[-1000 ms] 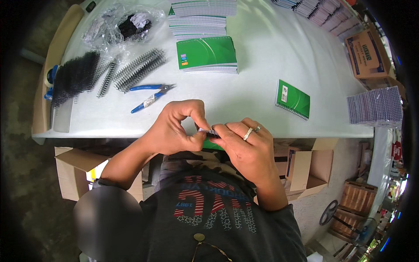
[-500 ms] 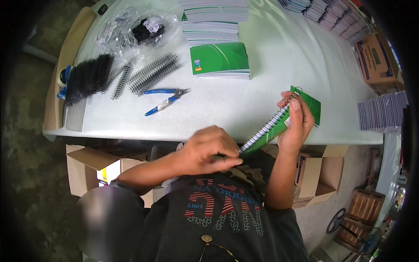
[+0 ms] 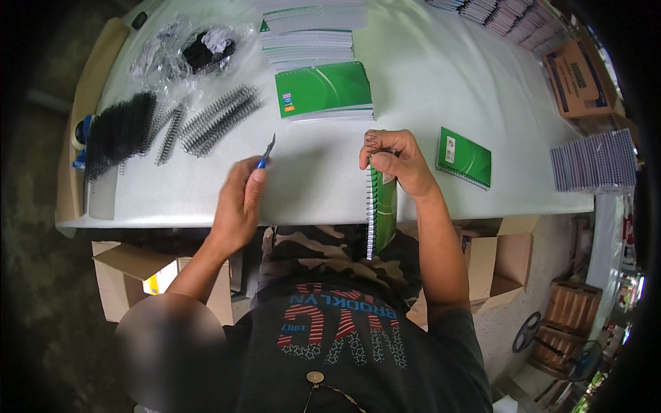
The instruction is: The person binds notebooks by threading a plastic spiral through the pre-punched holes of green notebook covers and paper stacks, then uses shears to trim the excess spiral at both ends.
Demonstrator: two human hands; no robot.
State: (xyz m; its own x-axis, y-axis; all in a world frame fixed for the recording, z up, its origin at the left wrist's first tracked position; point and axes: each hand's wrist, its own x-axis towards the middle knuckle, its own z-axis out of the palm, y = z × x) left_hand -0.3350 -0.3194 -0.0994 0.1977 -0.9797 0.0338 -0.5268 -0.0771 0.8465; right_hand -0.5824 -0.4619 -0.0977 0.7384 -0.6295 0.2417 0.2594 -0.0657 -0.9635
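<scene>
My left hand (image 3: 239,205) is closed around the blue handles of a pair of wire cutters (image 3: 267,153), whose metal jaws point up and away over the white table. In my right hand (image 3: 398,160) a green spiral notebook (image 3: 387,210) is gripped by its upper end, thumb and fingers pinching near the top of the coil. It hangs upright over the table's front edge, its dark wire coil facing left, with some loose coil showing above the fingers. Right of it a second green spiral notebook (image 3: 465,158) lies flat on the table.
Stacked green-covered pads (image 3: 323,91) stand at the far middle. Wire coils (image 3: 222,120), a dense pile of black coils (image 3: 122,134) and a crumpled plastic bag (image 3: 165,62) lie left. Bundled notebooks (image 3: 593,162) and a cardboard box (image 3: 580,79) line the right edge.
My left hand has left the notebook's lower end and picked up the wire cutters from the table. My right hand has moved left, turning the notebook more upright.
</scene>
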